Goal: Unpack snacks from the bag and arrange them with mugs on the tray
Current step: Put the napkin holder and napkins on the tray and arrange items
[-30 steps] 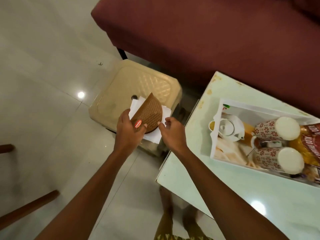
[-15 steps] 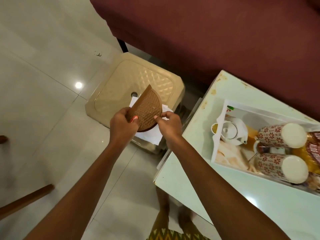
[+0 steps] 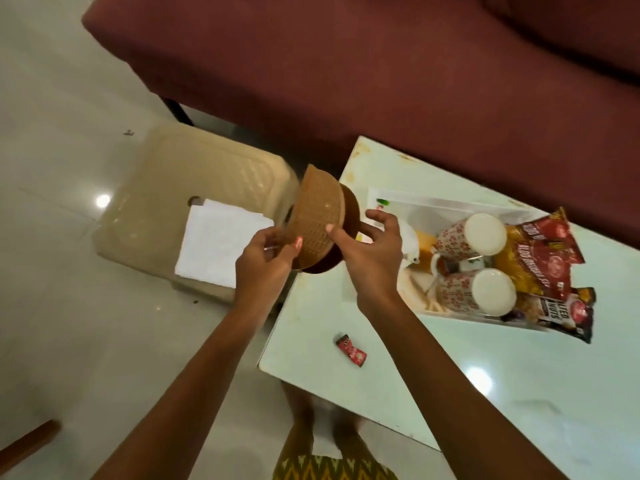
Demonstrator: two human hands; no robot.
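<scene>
My left hand (image 3: 265, 261) and right hand (image 3: 370, 258) hold a round brown woven-pattern container (image 3: 317, 216) tilted on edge, its darker half (image 3: 349, 216) showing behind the lighter one. It hovers over the table's left corner. On the table a white tray (image 3: 433, 206) holds two floral mugs (image 3: 467, 233) (image 3: 474, 292) lying on their sides, a white teapot (image 3: 410, 244), and snack packets (image 3: 540, 258) (image 3: 557, 313) at its right end.
A beige plastic stool (image 3: 166, 188) carries folded white paper (image 3: 221, 242) at the left. A small red wrapper (image 3: 351, 349) lies on the pale green table (image 3: 485, 375). A maroon sofa (image 3: 381, 64) runs along the far side. My feet show below the table edge.
Both hands lifted the brown container off the stool and carried it right toward the table, tilting it. The white paper stays on the stool. The view shifted right.
</scene>
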